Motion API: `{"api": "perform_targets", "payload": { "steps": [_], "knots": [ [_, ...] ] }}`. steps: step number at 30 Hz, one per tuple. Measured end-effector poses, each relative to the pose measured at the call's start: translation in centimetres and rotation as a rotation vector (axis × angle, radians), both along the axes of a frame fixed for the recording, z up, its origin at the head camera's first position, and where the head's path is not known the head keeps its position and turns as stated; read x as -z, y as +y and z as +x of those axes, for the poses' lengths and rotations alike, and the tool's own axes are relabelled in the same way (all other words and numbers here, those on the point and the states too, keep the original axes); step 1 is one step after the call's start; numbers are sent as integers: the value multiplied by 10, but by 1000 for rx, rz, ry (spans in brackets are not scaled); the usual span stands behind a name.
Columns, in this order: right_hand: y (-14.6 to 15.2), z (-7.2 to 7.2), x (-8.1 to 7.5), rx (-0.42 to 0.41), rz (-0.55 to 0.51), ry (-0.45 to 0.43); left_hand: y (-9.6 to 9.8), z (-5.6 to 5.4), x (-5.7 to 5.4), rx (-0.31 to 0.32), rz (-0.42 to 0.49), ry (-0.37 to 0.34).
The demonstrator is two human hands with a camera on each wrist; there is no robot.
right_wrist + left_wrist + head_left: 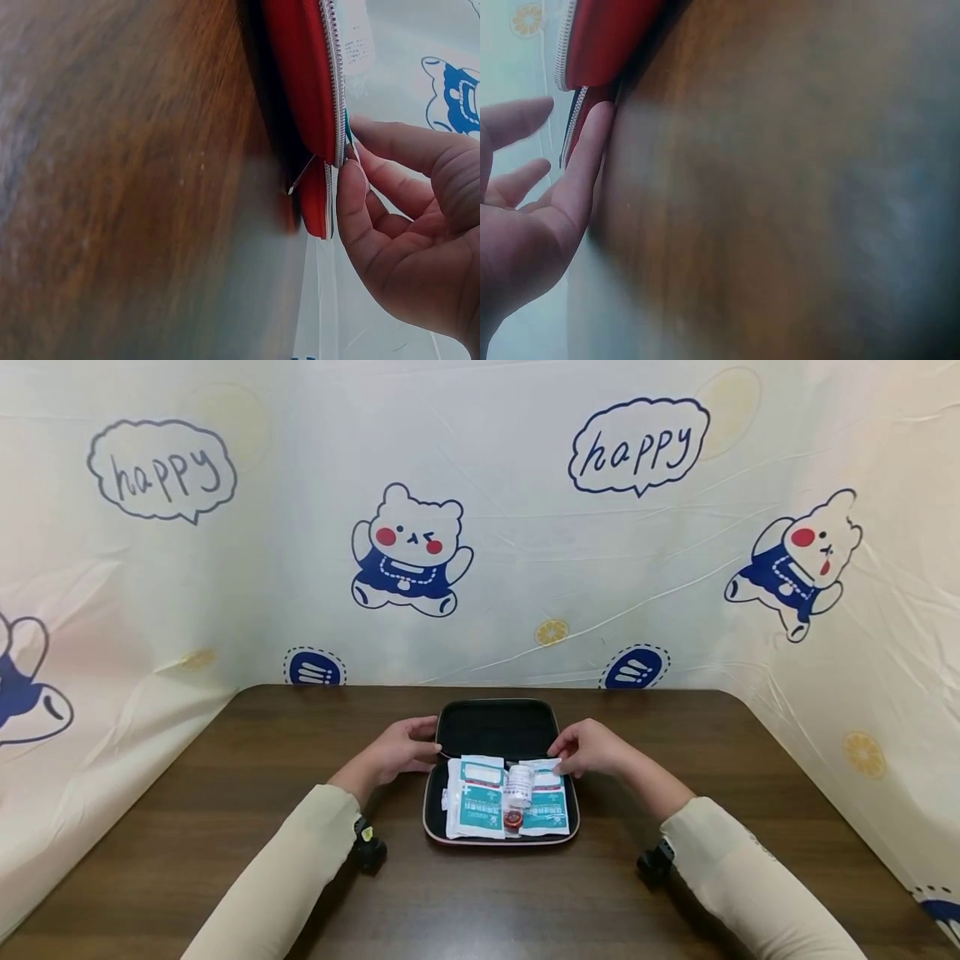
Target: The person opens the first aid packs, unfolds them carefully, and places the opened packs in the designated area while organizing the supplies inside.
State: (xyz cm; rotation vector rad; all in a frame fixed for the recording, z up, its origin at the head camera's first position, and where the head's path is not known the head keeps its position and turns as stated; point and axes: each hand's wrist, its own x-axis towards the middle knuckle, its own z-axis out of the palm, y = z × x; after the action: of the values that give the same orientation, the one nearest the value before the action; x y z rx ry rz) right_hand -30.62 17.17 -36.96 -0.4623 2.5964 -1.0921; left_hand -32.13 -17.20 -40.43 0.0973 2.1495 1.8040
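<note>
A zippered case [497,727] lies unfolded on the table, black inside; the wrist views show its red outside [300,67]. In its near half sit a stack of white-and-teal packets [482,814] at left and another white-and-teal packet [553,814] at right. Between them are a small white bottle [519,783] and a small round red item [513,819]. My left hand [405,748] is at the case's left side near the hinge, fingers extended, a fingertip against the red shell. With thumb and forefinger, my right hand [592,748] pinches the right packet's upper corner.
The brown wooden table [240,802] extends around the case. Behind it hangs a pale printed curtain [517,568] with cartoon bears. Cameras are strapped to both wrists, below the pale sleeves [285,860].
</note>
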Motion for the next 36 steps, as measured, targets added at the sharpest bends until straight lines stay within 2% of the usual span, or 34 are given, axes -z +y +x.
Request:
{"api": "perform_targets", "payload": {
  "steps": [8,16,19,25,36],
  "knots": [
    [-4,-2,-1,25,-42,-41,7,-9,3,-44,-36,7],
    [2,-2,-10,-13,-68,-129,9,-9,3,-73,24,7],
    [5,-4,-13,4,-96,-153,8,-8,3,-71,33,16],
    [13,-6,-16,27,-129,-134,8,-8,4,-94,57,2],
    [24,-10,-20,62,-152,-114,8,-10,6,-92,76,-1]
  ]
}}
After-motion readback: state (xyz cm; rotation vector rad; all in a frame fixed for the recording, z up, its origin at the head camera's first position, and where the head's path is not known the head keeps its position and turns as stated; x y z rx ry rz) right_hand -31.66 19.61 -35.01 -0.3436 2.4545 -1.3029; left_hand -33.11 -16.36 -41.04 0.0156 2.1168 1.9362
